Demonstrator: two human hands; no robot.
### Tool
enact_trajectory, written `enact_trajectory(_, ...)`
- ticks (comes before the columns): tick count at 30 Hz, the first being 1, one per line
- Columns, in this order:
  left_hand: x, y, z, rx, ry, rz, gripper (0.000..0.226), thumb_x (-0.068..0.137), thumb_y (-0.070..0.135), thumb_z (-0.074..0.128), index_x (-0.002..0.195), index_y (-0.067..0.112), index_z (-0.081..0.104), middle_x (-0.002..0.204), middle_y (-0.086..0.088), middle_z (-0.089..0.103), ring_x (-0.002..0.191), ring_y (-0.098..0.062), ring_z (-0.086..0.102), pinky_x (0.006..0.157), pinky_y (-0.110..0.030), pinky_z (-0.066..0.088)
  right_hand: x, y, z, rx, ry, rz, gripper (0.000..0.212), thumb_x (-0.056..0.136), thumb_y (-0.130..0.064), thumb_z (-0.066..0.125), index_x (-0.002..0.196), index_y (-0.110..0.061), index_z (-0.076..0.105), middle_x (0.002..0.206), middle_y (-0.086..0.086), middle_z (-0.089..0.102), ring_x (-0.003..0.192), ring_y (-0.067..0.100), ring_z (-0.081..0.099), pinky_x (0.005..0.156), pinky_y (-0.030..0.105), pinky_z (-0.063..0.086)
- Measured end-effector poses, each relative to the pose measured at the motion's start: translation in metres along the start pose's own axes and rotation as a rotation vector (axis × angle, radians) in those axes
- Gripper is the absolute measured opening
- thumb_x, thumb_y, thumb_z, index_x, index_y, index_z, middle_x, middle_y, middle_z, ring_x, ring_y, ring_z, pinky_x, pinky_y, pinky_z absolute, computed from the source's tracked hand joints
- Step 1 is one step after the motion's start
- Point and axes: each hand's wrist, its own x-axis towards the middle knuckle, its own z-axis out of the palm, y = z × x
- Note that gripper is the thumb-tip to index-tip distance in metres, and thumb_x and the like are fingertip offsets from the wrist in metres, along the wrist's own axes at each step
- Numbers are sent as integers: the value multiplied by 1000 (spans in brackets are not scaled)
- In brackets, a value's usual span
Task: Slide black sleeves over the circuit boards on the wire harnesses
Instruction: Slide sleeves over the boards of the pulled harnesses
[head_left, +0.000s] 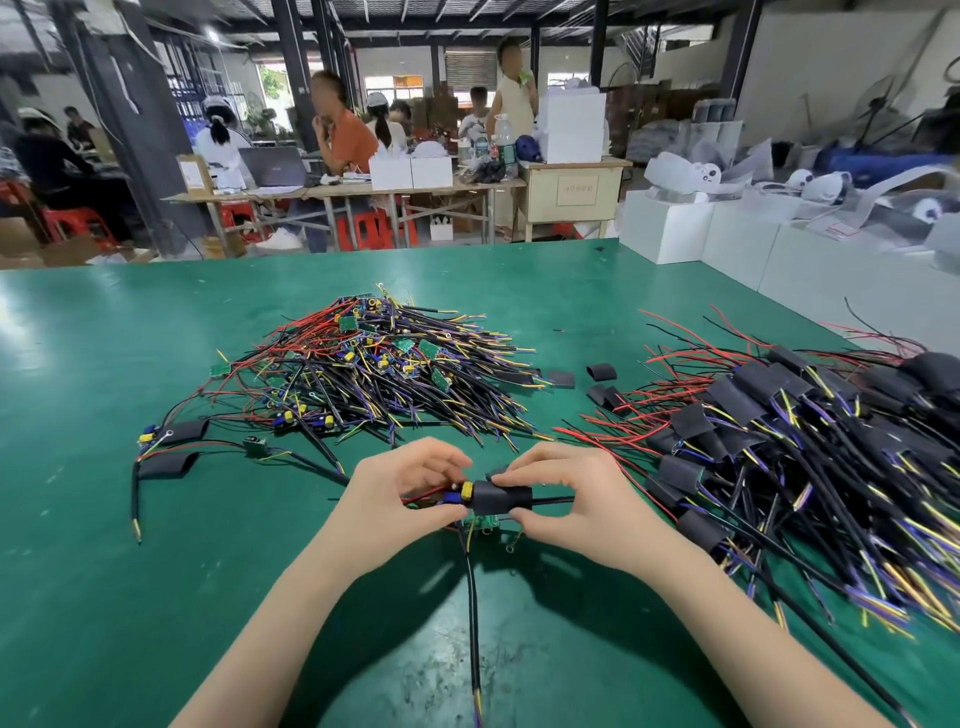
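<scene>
My left hand (402, 488) pinches the component end of a wire harness, where yellow and blue parts and red wire show. My right hand (563, 493) pinches a black sleeve (501, 496) that sits over most of that harness's circuit board. A second green circuit board (483, 521) shows just below the sleeve, with its black cable (472, 597) running toward me. Black cables leave the sleeve to the right, under my right fingers. Both hands hover low over the green table (156, 597).
A heap of bare harnesses with green boards (374, 369) lies in the middle. A pile of sleeved harnesses (789, 447) fills the right side. Loose black sleeves (600, 371) lie between the piles, and two more harnesses (176, 447) lie at left. White boxes (727, 239) line the far right edge. People work at tables behind.
</scene>
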Motion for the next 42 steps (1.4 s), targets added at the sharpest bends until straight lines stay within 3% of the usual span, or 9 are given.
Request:
enact_trajectory(5,0,0,-7,-144,0,-98,34,74,-4,77,93,23,69,105,2,72,95,-23,72,83,-29,57,0,-1,1,-22,49,-26,29,73,-9,78,102,-14,75,98,-3,68,87,6,61,85,15,44)
enact_trajectory(8,0,1,-6,-94,8,-115,25,75,8,79,89,26,70,93,-3,75,84,-27,72,78,-34,57,0,-1,0,-40,72,-67,29,73,-5,77,101,-12,75,97,-2,68,86,6,60,84,16,45)
enact_trajectory(13,0,2,-8,-125,32,-150,23,72,8,83,85,24,74,86,-3,76,78,-15,72,74,-18,53,0,-2,0,-34,102,-78,27,74,-4,77,100,-12,75,96,-4,69,85,5,59,83,15,44)
enact_trajectory(18,0,6,-7,-178,80,-129,23,70,2,82,83,20,75,86,-5,76,80,-17,72,75,-18,54,0,-1,2,13,83,-21,31,72,-12,80,102,-16,75,96,-6,68,85,-3,59,81,10,43)
enact_trajectory(22,0,8,-6,-180,73,-105,25,71,-3,80,86,16,75,87,-6,76,82,-17,73,77,-20,55,0,0,5,10,36,4,36,72,-17,81,107,-18,73,95,-4,69,85,4,62,80,19,49)
enact_trajectory(30,-1,10,-5,-148,79,-140,19,66,20,84,83,25,76,83,-2,76,75,-13,72,71,-17,53,-1,5,7,-60,97,-43,33,75,-14,77,108,-16,73,100,-8,67,90,1,58,86,16,44)
enact_trajectory(36,-2,7,0,-125,55,-85,27,73,-5,78,87,18,74,87,-5,76,82,-17,72,79,-24,56,-1,3,8,-15,63,-31,33,74,-13,77,106,-13,74,97,-4,69,86,7,62,81,25,49)
enact_trajectory(42,-1,9,2,-116,73,-89,26,72,1,82,85,22,75,85,-2,76,79,-16,73,74,-20,55,-1,3,8,21,86,-34,32,73,-7,76,105,-12,74,96,-3,69,84,7,62,81,20,48)
